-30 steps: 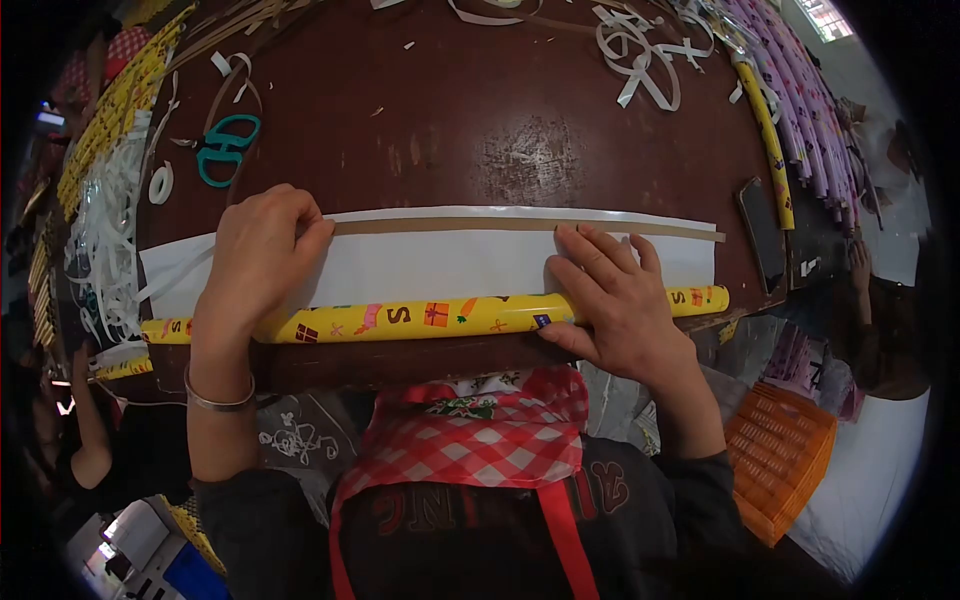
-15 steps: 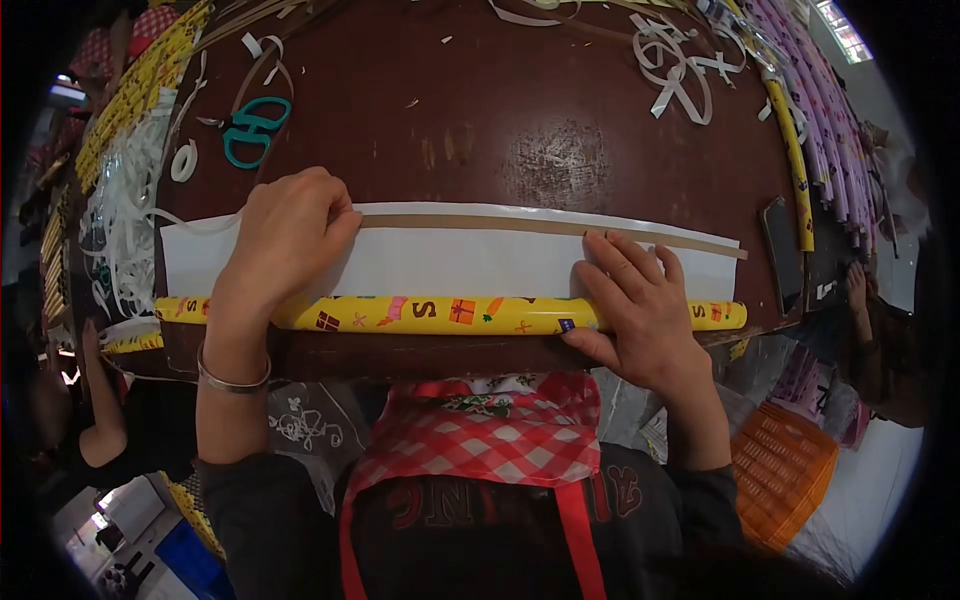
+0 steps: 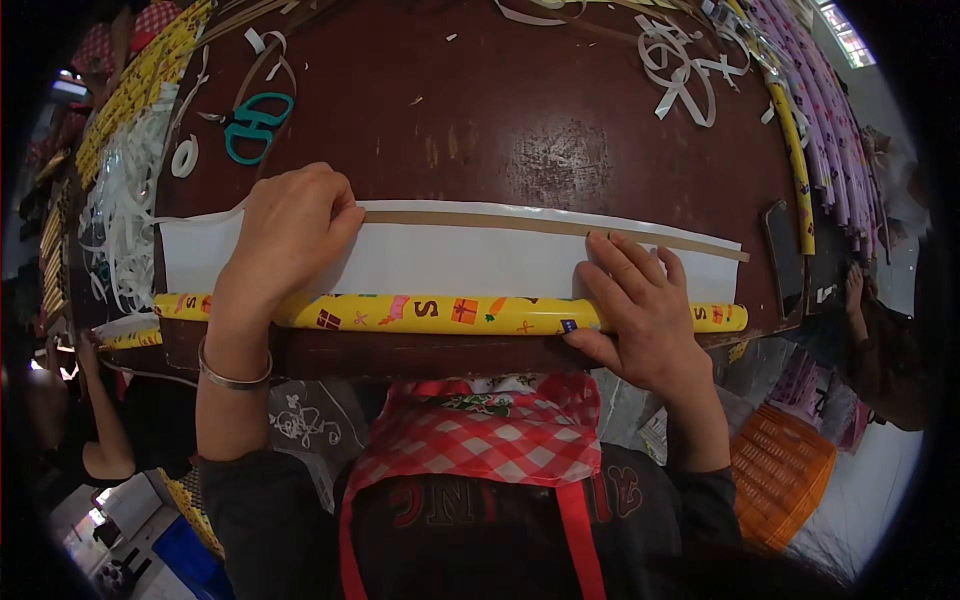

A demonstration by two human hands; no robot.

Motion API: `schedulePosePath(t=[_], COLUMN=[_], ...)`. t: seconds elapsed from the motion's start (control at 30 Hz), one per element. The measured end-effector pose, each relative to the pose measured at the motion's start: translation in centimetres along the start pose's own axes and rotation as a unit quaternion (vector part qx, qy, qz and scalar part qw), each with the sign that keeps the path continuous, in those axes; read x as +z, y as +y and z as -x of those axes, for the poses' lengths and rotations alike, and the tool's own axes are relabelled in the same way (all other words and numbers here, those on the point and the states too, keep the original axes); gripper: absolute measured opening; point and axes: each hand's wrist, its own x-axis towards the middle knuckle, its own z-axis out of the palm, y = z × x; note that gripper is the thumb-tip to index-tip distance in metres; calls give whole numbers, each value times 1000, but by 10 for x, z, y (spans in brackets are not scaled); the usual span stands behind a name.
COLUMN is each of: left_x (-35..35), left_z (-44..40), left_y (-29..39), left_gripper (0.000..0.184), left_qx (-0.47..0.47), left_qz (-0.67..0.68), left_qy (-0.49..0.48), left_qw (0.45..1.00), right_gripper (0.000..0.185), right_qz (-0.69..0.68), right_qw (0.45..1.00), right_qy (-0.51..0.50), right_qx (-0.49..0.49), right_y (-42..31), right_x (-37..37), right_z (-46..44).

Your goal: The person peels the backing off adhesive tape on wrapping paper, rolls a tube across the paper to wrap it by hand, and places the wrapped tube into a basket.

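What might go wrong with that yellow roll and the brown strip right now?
The brown strip pokes past the right end of the white sheet, so it might snag. The yellow roll lies close to the near edge of the table and might shift if the right hand lifts.

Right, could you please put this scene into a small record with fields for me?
left hand: curled, thumb and fingers together at the brown strip
right hand: spread over the white sheet and yellow patterned roll
strip: lies lengthwise near the sheet's far edge
roll: along the sheet's near edge
far left on table: teal-handled scissors, small white ring
right on table: dark phone-like object
below right: orange crate
hidden: the left fingertips' exact hold
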Motion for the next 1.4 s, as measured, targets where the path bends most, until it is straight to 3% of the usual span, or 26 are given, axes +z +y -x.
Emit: schedulePosePath(t=[0.4, 0.47, 0.6, 0.8, 0.87, 1.07, 1.33, 1.4], left_x=[2, -2, 7, 15, 19, 42, 48, 33], left_z=[2, 3, 7, 13, 13, -17, -20, -4], left_y=[5, 15, 8, 4, 20, 88, 95, 89], left_gripper=[16, 13, 11, 10, 13, 24, 26, 28], left_qx=[49, -27, -22, -26, 76, 234, 253, 257], left_qz=[-49, -35, 16, -78, -172, -22, -31, 71], left_qy=[33, 2, 59, 90, 200, 108, 152, 94], left_qw=[997, 999, 998, 993, 962, 966, 955, 959], right_gripper=[63, 63, 55, 56, 53, 57, 55, 53], right_qz=[-15, -20, -32, -44, -50, -42, -28, -18], right_qw=[1000, 999, 999, 998, 997, 999, 999, 999], right_qy=[-16, -12, 31, 40, 59, 32, 25, 30], right_qx=[18, 24, 16, 12, 4, 8, -6, -6], right_y=[0, 0, -1, 0, 1, 0, 0, 1], right_x=[0, 0, 1, 3, 3, 2, 1, 0], right_z=[3, 3, 2, 4, 4, 4, 1, 1])
